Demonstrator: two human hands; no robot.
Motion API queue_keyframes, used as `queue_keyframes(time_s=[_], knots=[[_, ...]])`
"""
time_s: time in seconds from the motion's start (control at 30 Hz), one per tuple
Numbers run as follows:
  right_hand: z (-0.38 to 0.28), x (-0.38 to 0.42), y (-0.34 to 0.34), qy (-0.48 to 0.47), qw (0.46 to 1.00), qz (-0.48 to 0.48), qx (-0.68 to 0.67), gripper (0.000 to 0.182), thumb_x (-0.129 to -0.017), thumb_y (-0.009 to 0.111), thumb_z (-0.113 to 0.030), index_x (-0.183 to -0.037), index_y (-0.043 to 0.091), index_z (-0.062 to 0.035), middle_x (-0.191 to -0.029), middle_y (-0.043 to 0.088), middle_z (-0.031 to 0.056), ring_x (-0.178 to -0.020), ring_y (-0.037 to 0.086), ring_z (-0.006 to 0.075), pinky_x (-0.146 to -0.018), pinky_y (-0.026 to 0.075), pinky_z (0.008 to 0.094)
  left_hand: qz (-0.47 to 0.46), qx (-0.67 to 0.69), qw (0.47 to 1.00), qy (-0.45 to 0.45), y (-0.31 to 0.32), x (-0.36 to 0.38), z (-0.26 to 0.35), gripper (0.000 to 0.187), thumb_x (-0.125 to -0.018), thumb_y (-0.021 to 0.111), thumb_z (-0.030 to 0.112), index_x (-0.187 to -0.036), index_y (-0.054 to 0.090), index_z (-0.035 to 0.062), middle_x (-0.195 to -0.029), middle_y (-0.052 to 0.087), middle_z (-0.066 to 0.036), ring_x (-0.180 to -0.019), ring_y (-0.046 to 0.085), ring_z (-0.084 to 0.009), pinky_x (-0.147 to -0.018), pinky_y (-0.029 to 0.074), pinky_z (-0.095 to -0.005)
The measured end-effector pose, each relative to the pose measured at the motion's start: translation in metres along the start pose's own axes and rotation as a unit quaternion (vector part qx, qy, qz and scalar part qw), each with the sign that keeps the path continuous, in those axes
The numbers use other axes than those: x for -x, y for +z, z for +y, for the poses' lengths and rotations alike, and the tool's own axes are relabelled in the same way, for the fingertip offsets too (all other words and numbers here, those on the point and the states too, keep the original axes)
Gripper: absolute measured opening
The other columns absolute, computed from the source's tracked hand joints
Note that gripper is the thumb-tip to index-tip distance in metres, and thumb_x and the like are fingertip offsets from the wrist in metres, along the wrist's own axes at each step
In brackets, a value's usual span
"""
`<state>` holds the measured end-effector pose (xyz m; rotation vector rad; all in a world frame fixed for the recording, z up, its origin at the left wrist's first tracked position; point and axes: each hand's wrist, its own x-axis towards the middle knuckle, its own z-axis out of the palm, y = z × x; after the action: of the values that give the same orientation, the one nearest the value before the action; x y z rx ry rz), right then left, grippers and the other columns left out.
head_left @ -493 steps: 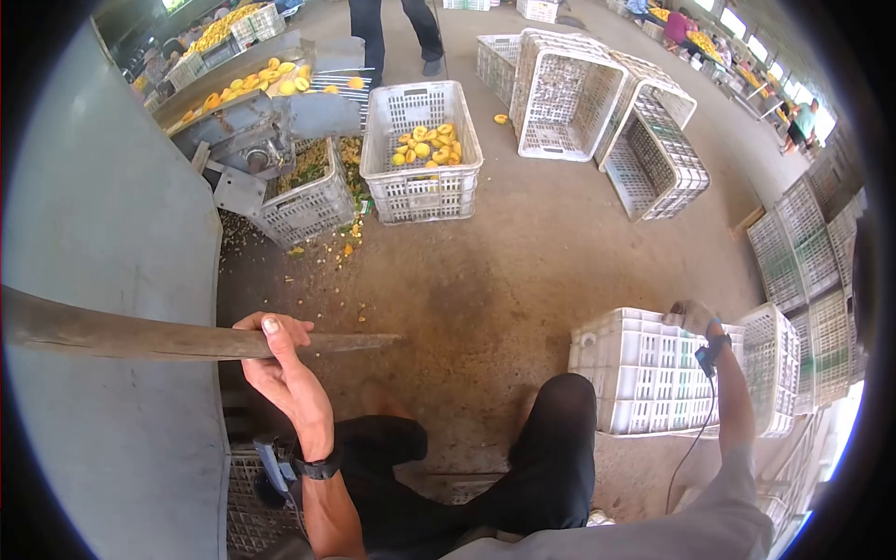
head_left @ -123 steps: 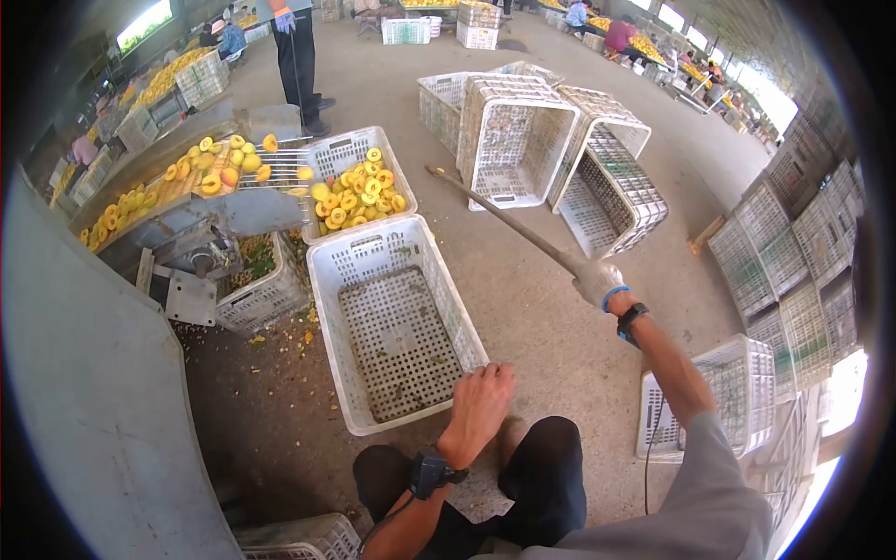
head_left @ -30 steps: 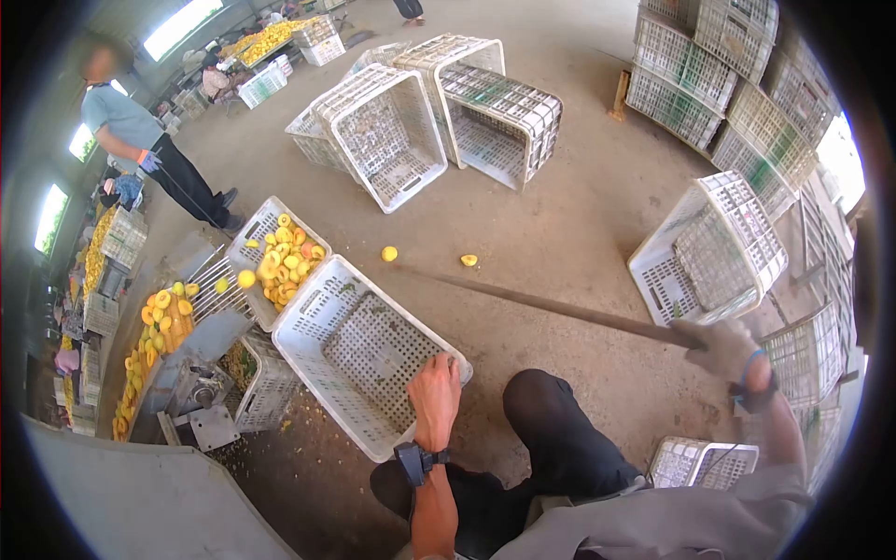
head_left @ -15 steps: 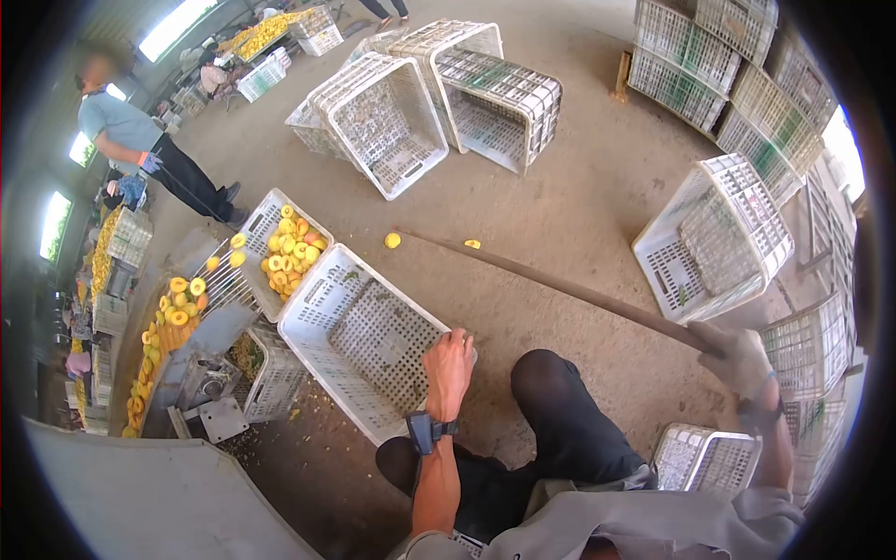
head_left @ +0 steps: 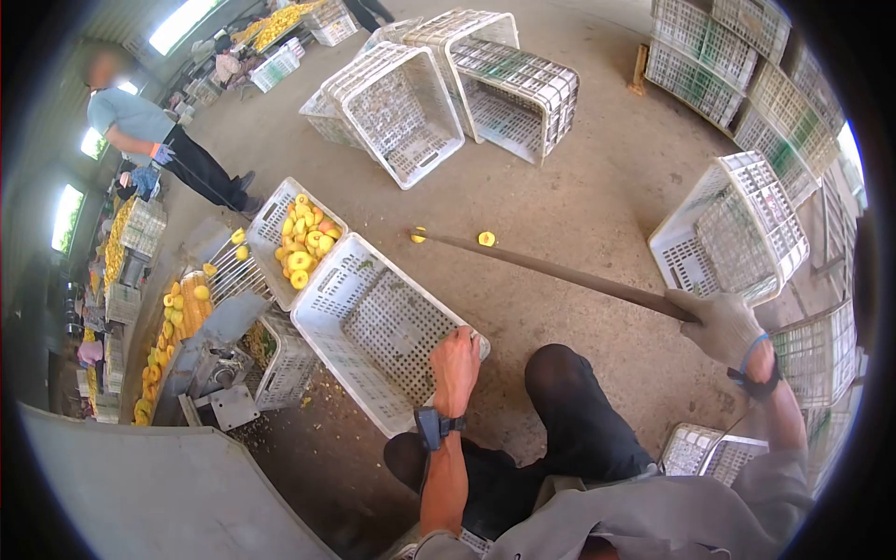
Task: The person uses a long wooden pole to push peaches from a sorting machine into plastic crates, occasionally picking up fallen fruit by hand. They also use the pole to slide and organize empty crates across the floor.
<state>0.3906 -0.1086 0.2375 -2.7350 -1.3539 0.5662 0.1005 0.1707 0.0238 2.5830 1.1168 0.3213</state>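
My bare left hand [head_left: 455,371], with a watch on its wrist, is closed over the near right corner of a white plastic crate [head_left: 322,353], which holds only small scraps. A white-grey glove covers my right hand [head_left: 721,327], wrapped round the end of a long brown pole [head_left: 569,275]. The pole reaches left across the floor, its far tip overlapping a yellow peach half [head_left: 418,235]. Another peach half [head_left: 486,239] lies just above the pole. Against the far end of the crate stands a second crate [head_left: 271,219] partly filled with peach halves [head_left: 306,238].
At left, a metal chute [head_left: 245,271] and belt carry more peach halves [head_left: 163,350] toward the second crate. A person [head_left: 149,135] stands beyond it. Tipped crates [head_left: 401,112] lie ahead, another crate [head_left: 728,229] stands at right, and stacked crates [head_left: 700,56] rise behind it.
The view has shifted slightly. My right hand has moved up and left with the pole, whose tip now overlaps the left peach half. My left hand stays on the crate's rim.
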Motion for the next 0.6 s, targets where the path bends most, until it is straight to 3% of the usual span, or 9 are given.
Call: queue_keyframes(time_s=[0.17,0.27,0.37,0.4,0.5,0.53,0.6], knots=[[0.029,0.041,-0.040,0.054,0.998,-0.003,-0.036,0.051,-0.081,0.070,-0.016,-0.132,0.070,-0.0138,-0.093,0.075,0.0214,-0.087,0.076,0.0340,-0.084,0.059,0.0426,-0.009,0.016,1.000,0.021,0.019,-0.010,-0.005,0.022,-0.097,0.066,0.023,-0.105,0.071,0.0037,-0.095,0.074,-0.019,-0.086,0.071,-0.0413,-0.077,0.055,-0.0504],[0.074,0.067,-0.054,0.077,0.989,-0.007,-0.127,0.056,-0.077,0.071,-0.011,-0.132,0.070,-0.0057,-0.093,0.077,0.0192,-0.085,0.076,0.0268,-0.084,0.059,0.0377,0.002,0.000,0.999,0.042,0.028,-0.013,-0.007,0.019,-0.096,0.069,0.023,-0.098,0.066,0.0039,-0.087,0.071,-0.017,-0.081,0.071,-0.0370,-0.069,0.055,-0.0481],[0.103,0.087,-0.035,0.115,0.972,0.003,-0.206,0.061,-0.073,0.071,-0.006,-0.134,0.067,0.0013,-0.095,0.078,0.0166,-0.086,0.075,0.0219,-0.083,0.058,0.0348,0.008,0.025,0.998,0.057,0.044,-0.022,-0.009,0.019,-0.095,0.069,0.022,-0.098,0.066,0.0039,-0.087,0.071,-0.016,-0.081,0.071,-0.0374,-0.069,0.055,-0.0484],[0.099,0.089,-0.035,0.170,0.954,-0.026,-0.244,0.061,-0.075,0.069,-0.004,-0.135,0.067,0.0005,-0.091,0.078,0.0124,-0.078,0.073,0.0187,-0.072,0.058,0.0323,-0.020,0.030,0.998,0.042,0.045,-0.028,-0.005,0.019,-0.096,0.069,0.022,-0.101,0.067,0.0034,-0.091,0.072,-0.016,-0.084,0.071,-0.0375,-0.071,0.055,-0.0482],[0.109,0.084,0.018,0.228,0.919,-0.019,-0.322,0.060,-0.078,0.069,-0.004,-0.138,0.066,-0.0005,-0.084,0.075,0.0088,-0.066,0.069,0.0124,-0.058,0.054,0.0289,-0.039,0.123,0.991,0.026,0.072,-0.048,-0.005,0.021,-0.096,0.069,0.022,-0.105,0.068,0.0028,-0.095,0.073,-0.018,-0.091,0.071,-0.0377,-0.076,0.056,-0.0480],[0.101,0.075,0.031,0.260,0.903,-0.038,-0.340,0.061,-0.082,0.071,-0.006,-0.142,0.063,-0.0028,-0.079,0.071,0.0061,-0.058,0.064,0.0080,-0.048,0.049,0.0261,-0.041,0.123,0.991,0.031,0.079,-0.059,-0.006,0.022,-0.095,0.070,0.022,-0.107,0.068,0.0029,-0.097,0.073,-0.018,-0.093,0.071,-0.0382,-0.078,0.056,-0.0479],[0.093,0.060,0.066,0.283,0.887,-0.062,-0.359,0.059,-0.084,0.073,-0.009,-0.141,0.063,-0.0021,-0.077,0.070,0.0059,-0.058,0.064,0.0085,-0.049,0.049,0.0270,-0.053,0.123,0.990,0.040,0.099,-0.087,-0.010,0.026,-0.095,0.071,0.023,-0.111,0.068,0.0030,-0.100,0.073,-0.019,-0.096,0.071,-0.0390,-0.082,0.056,-0.0478]])
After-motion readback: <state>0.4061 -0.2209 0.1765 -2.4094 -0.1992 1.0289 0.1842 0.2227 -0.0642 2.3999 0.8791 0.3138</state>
